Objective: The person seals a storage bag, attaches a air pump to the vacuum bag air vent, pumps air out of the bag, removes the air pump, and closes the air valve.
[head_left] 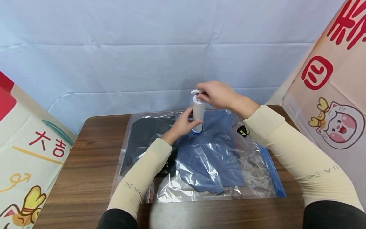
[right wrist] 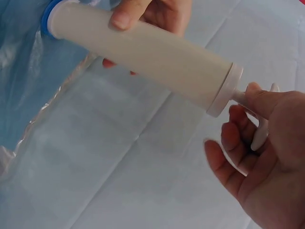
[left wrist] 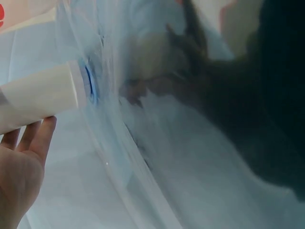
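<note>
A white cylindrical hand pump stands upright on a clear vacuum storage bag, its base at a blue ring. My left hand holds the pump's barrel low down, thumb on one side and fingers on the other. At the top, my right hand grips the white T-shaped handle, with thumb and fingers around it. Only a short length of rod shows between handle and barrel cap. Inside the bag lie a folded blue garment and a black garment.
The bag lies flat on a brown wooden table. A blue zip strip edges its right side, near a small black-and-yellow patch. Pale blue cloth hangs behind, and printed sheets hang at both sides.
</note>
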The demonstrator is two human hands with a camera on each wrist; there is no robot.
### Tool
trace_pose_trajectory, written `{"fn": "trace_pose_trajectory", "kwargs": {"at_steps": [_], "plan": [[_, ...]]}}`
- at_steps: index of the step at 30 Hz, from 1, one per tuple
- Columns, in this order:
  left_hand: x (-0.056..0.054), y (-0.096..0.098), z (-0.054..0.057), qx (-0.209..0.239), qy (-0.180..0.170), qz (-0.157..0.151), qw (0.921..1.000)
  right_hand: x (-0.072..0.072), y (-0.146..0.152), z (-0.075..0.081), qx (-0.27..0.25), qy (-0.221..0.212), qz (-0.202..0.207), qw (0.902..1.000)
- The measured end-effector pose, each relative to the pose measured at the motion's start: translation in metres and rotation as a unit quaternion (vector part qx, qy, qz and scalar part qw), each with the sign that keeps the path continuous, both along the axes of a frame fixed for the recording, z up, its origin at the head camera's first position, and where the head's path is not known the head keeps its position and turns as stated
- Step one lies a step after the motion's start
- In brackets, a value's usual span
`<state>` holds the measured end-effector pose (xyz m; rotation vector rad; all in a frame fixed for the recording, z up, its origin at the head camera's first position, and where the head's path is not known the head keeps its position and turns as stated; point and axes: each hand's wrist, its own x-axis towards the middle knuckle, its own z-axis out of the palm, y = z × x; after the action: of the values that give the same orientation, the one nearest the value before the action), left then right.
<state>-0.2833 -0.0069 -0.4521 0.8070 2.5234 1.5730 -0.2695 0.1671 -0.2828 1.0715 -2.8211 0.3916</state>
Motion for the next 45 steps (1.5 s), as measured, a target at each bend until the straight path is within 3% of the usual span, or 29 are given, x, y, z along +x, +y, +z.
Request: {"fn": "trace_pose_trajectory", "kwargs": {"at_steps": [9,14,18,23,28,32,37,45], "plan": [[-0.002,0.002,-0.001,0.002,0.0,0.008,1.0,-0.006,0.0,0.012,0.016,-0.038,0.01,0.9991],[-0.002,0.004,-0.002,0.004,-0.003,0.014,0.9999,-0.008,0.001,0.031,0.019,-0.029,0.022,0.9992],[-0.003,0.005,-0.002,0.001,-0.006,0.024,0.9997,-0.007,-0.002,0.064,0.017,0.004,0.014,0.9997],[-0.002,0.003,-0.003,-0.01,-0.008,0.034,0.9993,0.0,-0.005,0.109,-0.006,0.091,-0.02,0.9957],[0.001,0.002,-0.002,-0.008,-0.01,0.031,0.9994,0.005,-0.008,0.13,-0.031,0.157,-0.049,0.9859],[0.001,0.001,-0.002,-0.01,-0.01,0.033,0.9994,0.007,-0.013,0.129,-0.028,0.173,-0.049,0.9833],[0.0,0.0,-0.003,-0.005,-0.012,0.037,0.9992,0.004,-0.016,0.114,-0.018,0.165,-0.029,0.9857],[-0.003,0.002,-0.005,-0.005,-0.014,0.036,0.9992,-0.01,-0.011,0.067,0.047,0.05,-0.005,0.9976]]}}
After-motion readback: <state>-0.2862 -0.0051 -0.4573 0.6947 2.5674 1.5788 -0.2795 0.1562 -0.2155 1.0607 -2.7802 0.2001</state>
